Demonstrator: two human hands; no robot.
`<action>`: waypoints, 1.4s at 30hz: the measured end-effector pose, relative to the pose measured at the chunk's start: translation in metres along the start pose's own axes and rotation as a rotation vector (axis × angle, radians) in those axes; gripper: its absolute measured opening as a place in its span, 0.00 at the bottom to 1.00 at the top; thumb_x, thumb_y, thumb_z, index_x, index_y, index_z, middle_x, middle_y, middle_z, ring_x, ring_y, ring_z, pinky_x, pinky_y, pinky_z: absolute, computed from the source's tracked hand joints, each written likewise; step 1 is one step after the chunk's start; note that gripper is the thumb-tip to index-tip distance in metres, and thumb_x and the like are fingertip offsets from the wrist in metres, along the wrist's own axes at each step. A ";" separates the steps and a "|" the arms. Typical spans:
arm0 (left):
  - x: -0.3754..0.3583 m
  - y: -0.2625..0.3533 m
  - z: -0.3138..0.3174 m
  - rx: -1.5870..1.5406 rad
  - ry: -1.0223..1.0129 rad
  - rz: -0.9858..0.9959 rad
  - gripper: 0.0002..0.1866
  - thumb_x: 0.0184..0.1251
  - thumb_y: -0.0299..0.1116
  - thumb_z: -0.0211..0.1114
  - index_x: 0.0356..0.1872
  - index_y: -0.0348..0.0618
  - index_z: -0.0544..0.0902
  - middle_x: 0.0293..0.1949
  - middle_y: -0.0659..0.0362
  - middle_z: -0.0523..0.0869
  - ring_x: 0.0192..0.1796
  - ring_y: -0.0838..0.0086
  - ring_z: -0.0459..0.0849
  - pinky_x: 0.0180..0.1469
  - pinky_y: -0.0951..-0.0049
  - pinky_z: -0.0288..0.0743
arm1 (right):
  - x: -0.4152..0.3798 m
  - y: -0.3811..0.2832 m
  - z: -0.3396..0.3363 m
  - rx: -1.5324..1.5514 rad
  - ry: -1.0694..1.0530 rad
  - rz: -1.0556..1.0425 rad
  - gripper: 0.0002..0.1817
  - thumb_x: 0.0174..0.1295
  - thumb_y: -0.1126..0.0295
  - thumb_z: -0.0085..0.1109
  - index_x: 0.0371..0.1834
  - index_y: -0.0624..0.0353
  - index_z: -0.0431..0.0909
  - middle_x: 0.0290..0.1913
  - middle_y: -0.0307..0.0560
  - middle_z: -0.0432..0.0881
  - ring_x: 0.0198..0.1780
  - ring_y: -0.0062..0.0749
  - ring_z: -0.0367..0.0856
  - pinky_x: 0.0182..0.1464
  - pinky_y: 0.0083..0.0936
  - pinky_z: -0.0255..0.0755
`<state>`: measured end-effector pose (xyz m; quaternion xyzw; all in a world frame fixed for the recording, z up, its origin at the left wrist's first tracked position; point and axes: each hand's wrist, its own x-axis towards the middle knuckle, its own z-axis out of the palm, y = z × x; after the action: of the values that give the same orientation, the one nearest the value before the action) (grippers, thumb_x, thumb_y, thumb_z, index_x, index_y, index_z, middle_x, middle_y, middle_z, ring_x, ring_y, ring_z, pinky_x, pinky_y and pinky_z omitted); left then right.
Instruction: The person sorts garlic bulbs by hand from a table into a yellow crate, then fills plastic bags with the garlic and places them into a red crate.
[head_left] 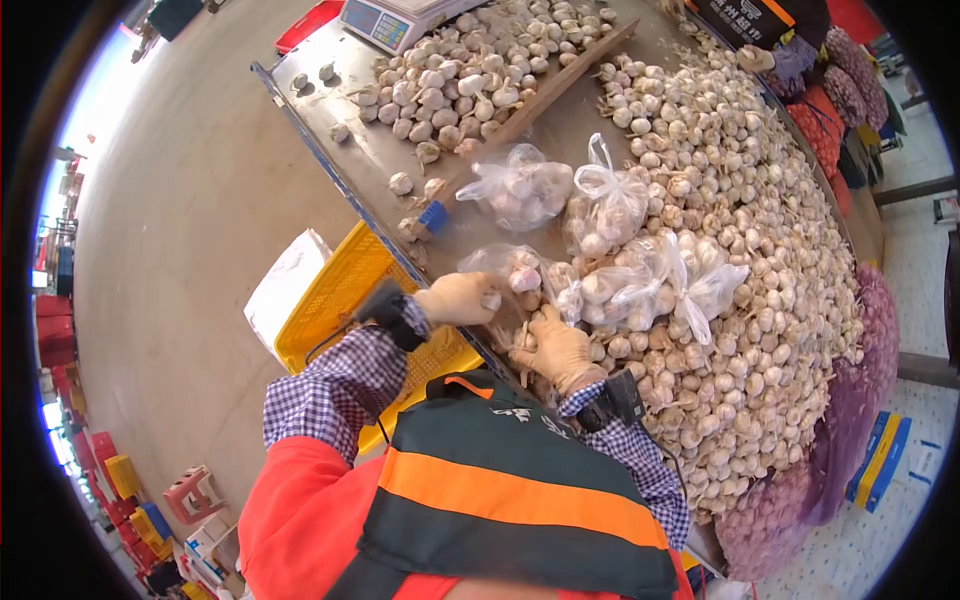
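Observation:
A clear plastic bag with several garlic bulbs in it lies at the table's near edge. My left hand, in a pale glove, is closed at the bag's left side; a pale round shape shows at its fingers. On the bag's lower right side, my gloved right hand has its fingers curled over the film. Filled clear bags surround it: a knotted bag, another bag farther back, and tied bags to the right.
A big garlic heap covers the table's right side. Behind a wooden strip lies a second pile beside a scale. A blue-wrapped object lies near the edge, above a yellow crate. A co-worker's hand is across the table.

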<state>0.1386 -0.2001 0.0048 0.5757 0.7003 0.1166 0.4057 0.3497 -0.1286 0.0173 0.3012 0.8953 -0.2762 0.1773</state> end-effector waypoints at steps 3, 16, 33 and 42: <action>-0.014 0.002 -0.024 -0.400 -0.111 -0.009 0.20 0.63 0.34 0.60 0.55 0.41 0.76 0.39 0.55 0.83 0.42 0.68 0.84 0.47 0.67 0.79 | -0.004 -0.009 -0.009 -0.015 -0.020 0.023 0.27 0.49 0.44 0.69 0.45 0.51 0.83 0.52 0.52 0.72 0.45 0.49 0.83 0.44 0.42 0.78; 0.035 0.028 0.011 0.144 0.285 0.184 0.25 0.53 0.35 0.70 0.54 0.54 0.74 0.45 0.49 0.84 0.48 0.48 0.83 0.48 0.55 0.77 | 0.005 -0.009 -0.002 -0.183 -0.066 -0.017 0.27 0.48 0.41 0.69 0.45 0.46 0.83 0.52 0.50 0.73 0.48 0.47 0.83 0.43 0.46 0.78; -0.007 0.020 -0.022 -1.694 -0.190 0.367 0.33 0.75 0.53 0.51 0.65 0.32 0.67 0.41 0.60 0.81 0.40 0.79 0.79 0.42 0.80 0.73 | -0.018 0.006 -0.002 0.594 0.361 -0.142 0.26 0.49 0.56 0.74 0.49 0.53 0.78 0.51 0.50 0.76 0.44 0.40 0.82 0.48 0.32 0.77; 0.009 0.019 0.028 -2.238 -0.277 0.193 0.35 0.69 0.59 0.55 0.66 0.40 0.70 0.63 0.52 0.76 0.65 0.63 0.74 0.68 0.59 0.66 | -0.009 -0.005 -0.012 1.340 0.585 -0.321 0.27 0.54 0.73 0.74 0.56 0.57 0.72 0.57 0.45 0.74 0.53 0.31 0.78 0.57 0.27 0.74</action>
<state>0.1715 -0.1946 -0.0049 -0.0512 0.1037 0.6438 0.7564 0.3516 -0.1282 0.0331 0.2713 0.5789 -0.6936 -0.3319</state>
